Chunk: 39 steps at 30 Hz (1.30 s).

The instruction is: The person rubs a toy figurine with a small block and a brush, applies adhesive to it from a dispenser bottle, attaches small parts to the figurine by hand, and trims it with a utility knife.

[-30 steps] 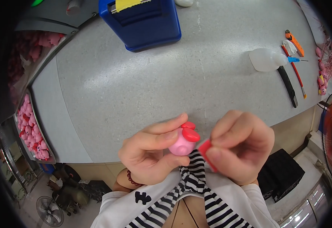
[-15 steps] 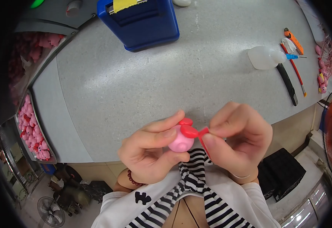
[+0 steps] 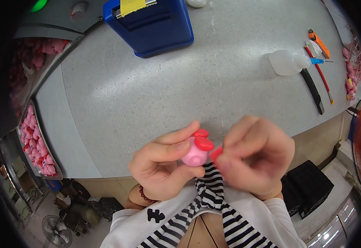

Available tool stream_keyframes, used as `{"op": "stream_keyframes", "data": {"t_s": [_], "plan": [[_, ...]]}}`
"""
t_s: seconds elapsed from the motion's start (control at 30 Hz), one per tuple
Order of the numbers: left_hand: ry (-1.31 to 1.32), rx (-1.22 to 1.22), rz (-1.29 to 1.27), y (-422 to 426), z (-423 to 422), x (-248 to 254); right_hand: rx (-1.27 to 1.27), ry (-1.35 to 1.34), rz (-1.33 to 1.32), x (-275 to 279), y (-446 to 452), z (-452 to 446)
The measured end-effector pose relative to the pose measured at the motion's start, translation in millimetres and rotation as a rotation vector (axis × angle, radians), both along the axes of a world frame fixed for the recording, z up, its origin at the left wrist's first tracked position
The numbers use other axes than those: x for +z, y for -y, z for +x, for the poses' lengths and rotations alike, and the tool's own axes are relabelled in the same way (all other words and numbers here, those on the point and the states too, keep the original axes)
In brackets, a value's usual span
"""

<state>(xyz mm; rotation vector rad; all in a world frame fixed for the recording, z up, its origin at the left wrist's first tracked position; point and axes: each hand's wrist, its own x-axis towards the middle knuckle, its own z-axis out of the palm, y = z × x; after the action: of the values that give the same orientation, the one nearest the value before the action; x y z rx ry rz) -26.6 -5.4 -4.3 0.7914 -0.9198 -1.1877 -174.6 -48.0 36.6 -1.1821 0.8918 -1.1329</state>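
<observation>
Between the thumb and fingers of my left hand is a round pink figure with two glossy red oval parts, held over the table's front edge. My right hand, slightly blurred, pinches a thin red strip just right of the figure. A small gap separates the strip's tip from the nearer red part. The strip's lower end is mostly hidden by my right fingers.
A blue container stands at the back. A bottle with a blue needle tip, black tool, red brush and orange cutter lie right. Pink figures fill a tray on the left.
Half a second ago the red strip touched the figure's nearer red part; now it is apart from it. My right hand has shifted slightly down. My left hand still holds the figure.
</observation>
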Motion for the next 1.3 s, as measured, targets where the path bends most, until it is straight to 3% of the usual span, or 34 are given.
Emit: {"op": "stream_keyframes", "data": {"t_s": [0.07,0.13,0.27,0.4,0.6,0.7,0.83,0.93,1.0,1.1,1.23,1.3], "plan": [[-0.030,0.006,-0.014,1.0,-1.3,1.5,0.046,0.034,-0.043,-1.5,-0.2,1.8],[-0.015,-0.005,-0.019,0.7,0.8,-0.3,0.009,-0.131,-0.066,-3.5,3.0,1.5],[-0.037,-0.006,-0.013,0.7,-1.1,1.3,0.068,0.028,-0.054,0.1,0.8,1.9],[-0.051,0.015,0.009,0.9,-0.9,2.1,-0.024,-0.097,-0.026,-4.9,2.5,-1.4],[0.007,0.015,0.002,0.2,1.5,-0.3,0.052,-0.095,-0.061,-3.3,2.8,0.5],[-0.025,-0.006,-0.026,0.1,1.0,-0.6,0.023,0.044,-0.019,-1.0,-2.6,3.1],[0.003,0.019,-0.018,0.8,0.5,-0.6,-0.025,-0.103,-0.025,-4.7,1.3,-0.2],[-0.026,0.018,-0.021,1.2,-0.6,0.5,0.062,0.010,-0.046,-0.6,-0.8,2.5],[-0.048,0.023,-0.018,1.5,-0.9,0.8,0.050,-0.077,-0.059,-0.1,0.9,2.9],[-0.013,0.010,-0.037,1.0,-0.1,-0.6,-0.011,0.058,-0.030,-1.5,-3.4,2.9],[-0.008,0.014,-0.049,2.0,0.8,-0.8,-0.014,-0.094,-0.059,-5.5,1.3,1.5],[0.003,0.014,-0.050,1.6,0.7,-1.1,0.000,-0.024,-0.040,-1.7,-1.1,2.5]]}}
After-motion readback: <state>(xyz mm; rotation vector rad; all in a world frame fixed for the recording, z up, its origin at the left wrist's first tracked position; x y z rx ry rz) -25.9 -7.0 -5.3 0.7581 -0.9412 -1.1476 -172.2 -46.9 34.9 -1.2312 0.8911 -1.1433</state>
